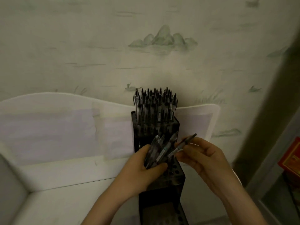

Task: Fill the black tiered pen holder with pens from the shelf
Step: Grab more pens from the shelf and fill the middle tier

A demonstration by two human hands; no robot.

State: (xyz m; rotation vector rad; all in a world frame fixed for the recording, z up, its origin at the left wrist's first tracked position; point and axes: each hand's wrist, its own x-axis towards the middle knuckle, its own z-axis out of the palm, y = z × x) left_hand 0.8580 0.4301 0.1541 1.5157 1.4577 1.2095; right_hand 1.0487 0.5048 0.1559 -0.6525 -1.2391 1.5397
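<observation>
The black plastic tiered pen holder [159, 174] is standing with its top tier packed; the left hand [142, 168] is gripping a bundle of dark pens [158, 149], the right hand [204, 157] is pinching one slim dark pen [181, 146], and the hands are hiding the middle tier.

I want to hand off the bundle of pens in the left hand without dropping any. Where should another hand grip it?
Grip the bundle of pens on the upper barrels, coming from above. They fan up and right, free above the left hand, which holds their lower ends.

The left hand [142, 168] grips a bundle of pens [159, 150] over the black pen holder [164, 184]; the right hand [203, 157] pinches one pen [181, 146]. Its far tier is full.
</observation>
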